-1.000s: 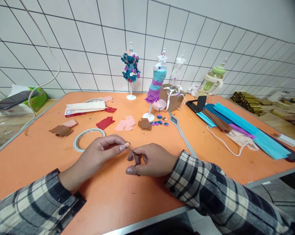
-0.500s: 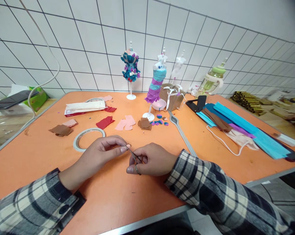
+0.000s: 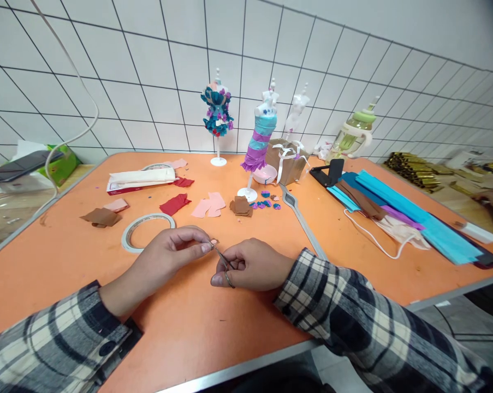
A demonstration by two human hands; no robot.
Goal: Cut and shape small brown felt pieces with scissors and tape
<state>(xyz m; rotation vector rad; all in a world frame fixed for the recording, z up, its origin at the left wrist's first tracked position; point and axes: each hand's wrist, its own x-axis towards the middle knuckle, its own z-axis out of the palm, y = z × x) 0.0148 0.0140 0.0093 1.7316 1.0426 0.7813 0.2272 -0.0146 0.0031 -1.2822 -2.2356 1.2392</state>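
**Tiny peach-pink scrap of thin material (image 3: pixel 214 241) pinched at the tips of small silver metal scissors (image 3: pixel 220 254)**

At the far left, a dark flat device (image 3: pixel 23 166) was set beside a bright green box (image 3: pixel 64 165). On the orange tabletop (image 3: pixel 180 333), flat brown fabric pieces (image 3: pixel 101 217) were laid out, with a long white packet (image 3: pixel 142 177) rested on a red box behind them. A white ring of tape (image 3: pixel 127 236) was placed just beside the left hand (image 3: pixel 176 248), by whose thumb and forefinger the scrap was grasped, above the middle of the tabletop. Behind it, crumpled red fabric pieces (image 3: pixel 175 204) and pale pink cut pieces (image 3: pixel 209 205) were spread, and a miniature mannequin dressed in teal ruffles (image 3: pixel 217 112) was stood near the wall.

The scissors were held in the right hand (image 3: pixel 250 265), the fingers curled around the handles; the points were brought to the scrap, but whether the blades were parted could not be told. Beyond, a stack of brown squares (image 3: pixel 241 207), tiny purple and teal pieces (image 3: pixel 261 204) and a miniature mannequin wrapped in blue and purple bands (image 3: pixel 260 136) were seen. Farther right, a clear bottle with a green lid (image 3: pixel 352 136) was stood at the back, and long blue, brown and purple fabric strips (image 3: pixel 418 210) were overlapped on the tabletop.
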